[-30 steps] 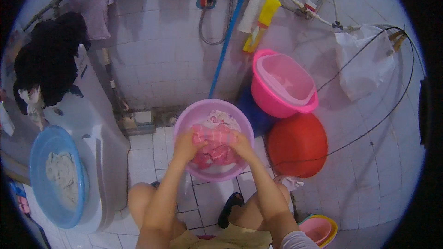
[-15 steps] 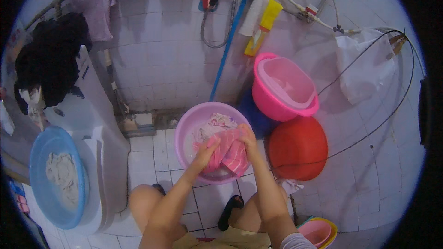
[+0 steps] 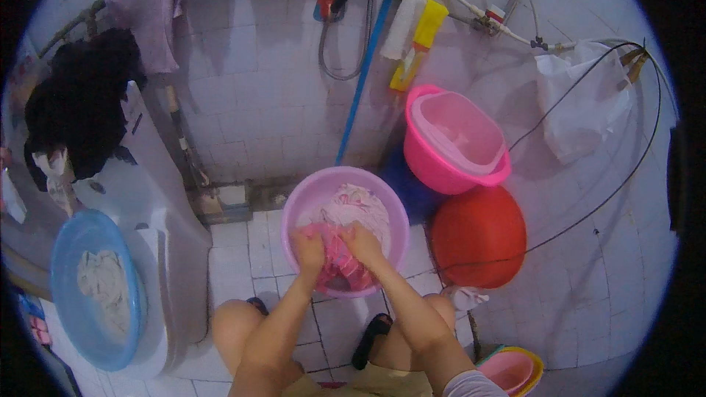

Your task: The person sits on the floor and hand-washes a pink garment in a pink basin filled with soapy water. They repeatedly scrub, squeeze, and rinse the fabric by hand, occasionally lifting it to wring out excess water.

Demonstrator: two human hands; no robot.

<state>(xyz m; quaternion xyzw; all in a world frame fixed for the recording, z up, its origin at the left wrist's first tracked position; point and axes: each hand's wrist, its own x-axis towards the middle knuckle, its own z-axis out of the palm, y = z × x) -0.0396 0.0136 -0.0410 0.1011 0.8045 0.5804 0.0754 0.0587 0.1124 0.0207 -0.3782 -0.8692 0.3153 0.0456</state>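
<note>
A pink striped cloth (image 3: 336, 254) is gripped between my two hands, low inside a lilac plastic basin (image 3: 401, 231) on the tiled floor. My left hand (image 3: 309, 248) closes on its left side, and my right hand (image 3: 361, 242) closes on its right upper part. The hands are a short way apart, with the cloth bunched between and below them. Behind it in the basin lies a pale patterned wet garment (image 3: 362, 206). What the fingertips do under the folds is hidden.
At left, a blue basin (image 3: 136, 294) with a pale cloth (image 3: 104, 283) rests on a white appliance (image 3: 176, 265). To the right stand a red tub (image 3: 479, 239) and a pink basin (image 3: 426, 162). A blue pole (image 3: 358, 88) leans behind. A black cable (image 3: 588, 213) crosses the right wall.
Both hands have moved down and closer together, the right one leftward. The pink cloth, held up and spread before, is now lower and bunched in the basin. More of the pale garment shows.
</note>
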